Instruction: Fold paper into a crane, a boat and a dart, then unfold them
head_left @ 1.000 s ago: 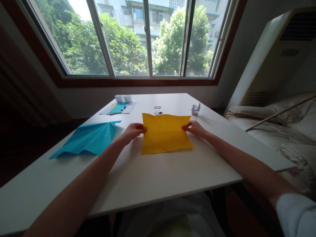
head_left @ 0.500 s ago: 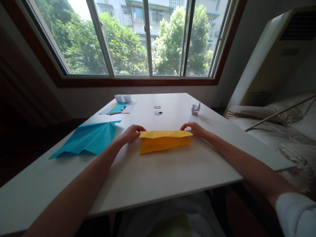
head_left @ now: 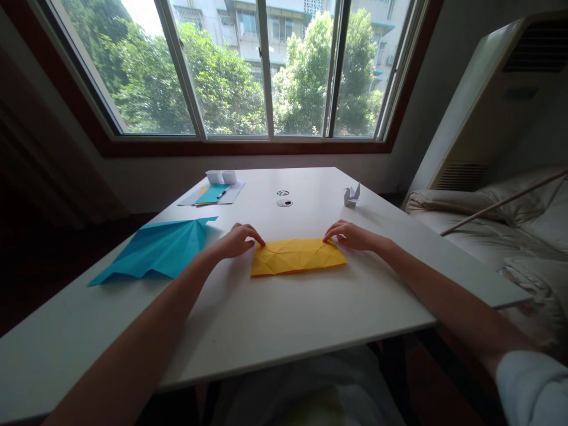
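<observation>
A folded sheet of yellow paper (head_left: pixel 298 258) lies in front of me on the white table, a long, nearly flat band with crease lines across it. At its far left corner, my left hand (head_left: pixel 239 241) has its fingers closed on the edge, the index fingertip on top. My right hand (head_left: pixel 350 235) pinches the far right corner in a similar way. The fingers partly cover both corners. To the left of my left hand rests a larger, creased sheet of blue paper (head_left: pixel 155 247), standing slightly off the table in ridges.
A white paper crane (head_left: pixel 352 195) stands at the far right of the table (head_left: pixel 284 331). Two round stickers or discs (head_left: pixel 284 203) lie near the middle back. At the far left are coloured sheets with a pen (head_left: pixel 222 194) and small white containers (head_left: pixel 220 177).
The yellow paper's far flap has come down toward me, covering the darker inner layer, so the paper lies flatter. My fingers have shifted onto its far corners.
</observation>
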{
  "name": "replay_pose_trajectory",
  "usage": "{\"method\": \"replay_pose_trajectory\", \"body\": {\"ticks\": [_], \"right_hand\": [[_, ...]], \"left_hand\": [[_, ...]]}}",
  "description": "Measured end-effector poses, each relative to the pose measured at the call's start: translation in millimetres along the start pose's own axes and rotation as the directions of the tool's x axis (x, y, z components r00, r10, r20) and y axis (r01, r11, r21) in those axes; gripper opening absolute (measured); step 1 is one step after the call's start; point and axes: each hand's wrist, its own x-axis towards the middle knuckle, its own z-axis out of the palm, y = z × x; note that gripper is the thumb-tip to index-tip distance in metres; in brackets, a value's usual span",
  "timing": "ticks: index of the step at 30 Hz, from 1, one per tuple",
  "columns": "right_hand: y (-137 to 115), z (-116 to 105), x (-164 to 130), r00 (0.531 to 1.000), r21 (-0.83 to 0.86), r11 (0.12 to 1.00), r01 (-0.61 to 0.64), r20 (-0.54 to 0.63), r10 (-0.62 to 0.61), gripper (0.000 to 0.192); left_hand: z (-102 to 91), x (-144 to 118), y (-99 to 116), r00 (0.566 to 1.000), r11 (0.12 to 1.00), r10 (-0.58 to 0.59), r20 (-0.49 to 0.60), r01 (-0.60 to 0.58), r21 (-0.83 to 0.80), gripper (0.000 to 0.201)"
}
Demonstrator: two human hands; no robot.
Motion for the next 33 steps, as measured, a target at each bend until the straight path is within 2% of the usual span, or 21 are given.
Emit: {"method": "replay_pose_trajectory", "body": {"ticks": [3,7,11,15,18,24,33], "right_hand": [[-7,-1,1,0.999,-0.027,0.999,-0.046,0.018,0.046,0.042],[-17,0,4,0.999,-0.081,0.995,-0.055,-0.007,0.054,0.023],[-28,0,6,0.998,-0.166,0.984,-0.065,-0.026,0.062,0.017],[-38,1,8,0.995,-0.228,0.969,-0.099,-0.030,0.094,0.018],[-43,6,11,0.997,-0.227,0.971,-0.076,-0.020,0.073,0.022],[-54,21,19,1.000,-0.217,0.976,0.006,0.017,-0.002,0.033],[-55,22,22,0.997,-0.250,0.967,-0.044,0.043,0.057,0.043]], "left_hand": [[-0.2,-2,12,0.999,0.996,-0.005,-0.033,0.008,0.085,0.027],[5.0,-2,38,0.998,0.987,-0.004,-0.060,0.014,0.161,0.036],[15.9,-1,64,0.995,0.986,0.101,-0.008,-0.099,0.138,0.035],[25.6,0,81,0.987,0.977,0.157,0.044,-0.161,0.137,0.033],[29.0,-1,86,0.985,0.970,0.168,0.051,-0.174,0.170,0.033],[33.3,-2,91,0.991,0.964,0.112,0.072,-0.126,0.234,0.040],[33.2,1,87,0.993,0.966,0.047,0.110,-0.073,0.247,0.054]]}}
